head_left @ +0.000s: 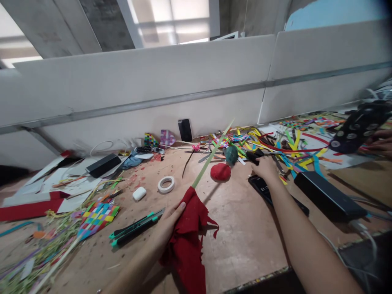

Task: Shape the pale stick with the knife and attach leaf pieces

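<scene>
My left hand (173, 220) is closed on a red cloth (190, 241) with ragged edges, gathered round a pale green strip (211, 159) that slants up and away. My right hand (266, 169) is stretched out past a black phone (260, 188), its fingers closed at a small black object (255, 155) whose kind I cannot make out. Left of that hand lie a red lump (220, 172) and a dark green lump (231, 154). Beside my left hand is a black and green utility knife (134, 228).
A tape roll (165, 185) and white earbud case (139, 194) lie left of centre. A woven colourful piece (99, 218) rests among scraps. Coloured strips (294, 149) cover the back right. A black power bank (329, 196) with cables sits right. Another person's hand (382, 143) shows far right.
</scene>
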A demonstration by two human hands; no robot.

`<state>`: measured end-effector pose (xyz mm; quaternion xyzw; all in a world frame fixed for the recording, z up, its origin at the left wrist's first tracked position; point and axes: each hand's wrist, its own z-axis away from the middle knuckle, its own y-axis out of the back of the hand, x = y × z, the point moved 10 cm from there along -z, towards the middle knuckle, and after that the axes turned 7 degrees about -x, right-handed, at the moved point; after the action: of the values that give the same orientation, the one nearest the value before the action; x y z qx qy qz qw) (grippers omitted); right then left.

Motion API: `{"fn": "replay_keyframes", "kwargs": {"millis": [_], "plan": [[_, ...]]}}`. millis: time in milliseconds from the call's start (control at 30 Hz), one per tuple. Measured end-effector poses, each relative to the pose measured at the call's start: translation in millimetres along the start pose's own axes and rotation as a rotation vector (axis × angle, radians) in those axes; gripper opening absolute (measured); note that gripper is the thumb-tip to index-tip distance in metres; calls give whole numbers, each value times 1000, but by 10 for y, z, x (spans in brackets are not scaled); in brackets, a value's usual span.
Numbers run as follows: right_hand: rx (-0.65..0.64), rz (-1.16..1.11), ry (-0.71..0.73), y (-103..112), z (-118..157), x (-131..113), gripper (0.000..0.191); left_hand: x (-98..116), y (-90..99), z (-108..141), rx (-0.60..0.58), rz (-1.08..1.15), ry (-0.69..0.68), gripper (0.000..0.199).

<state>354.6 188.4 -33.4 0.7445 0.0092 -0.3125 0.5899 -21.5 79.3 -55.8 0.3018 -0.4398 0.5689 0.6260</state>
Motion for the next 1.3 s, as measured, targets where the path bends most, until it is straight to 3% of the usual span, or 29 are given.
{"fn": "replay_keyframes", "kwargs": {"millis": [100,200,267,367,433,533,833,1100,1300], "plan": [[155,-111,-19,281,77,-98,38,-18,-8,-7,1,15,23,51],[252,-482,118,493,197,-370,35,26,22,-15,28,-18,-23,48],[150,-872,204,442,261,-580,34,32,16,-18,19,-38,-36,49],[-116,-1375,218,222,404,-920,34,30,3,-5,14,-57,-34,50],[-250,-1584,178,106,525,-1093,31,55,18,17,42,-107,-41,49],[-337,-1758,152,41,644,-1231,24,125,28,46,75,-237,-75,46],[-273,-1972,-135,-208,570,-1026,24,271,-36,35,30,-670,-234,45],[-376,-1852,-66,-265,616,-1102,28,397,-141,125,38,-1014,-290,40],[-698,-1547,104,-542,956,-1507,29,385,-113,108,72,-1019,-289,40]]}}
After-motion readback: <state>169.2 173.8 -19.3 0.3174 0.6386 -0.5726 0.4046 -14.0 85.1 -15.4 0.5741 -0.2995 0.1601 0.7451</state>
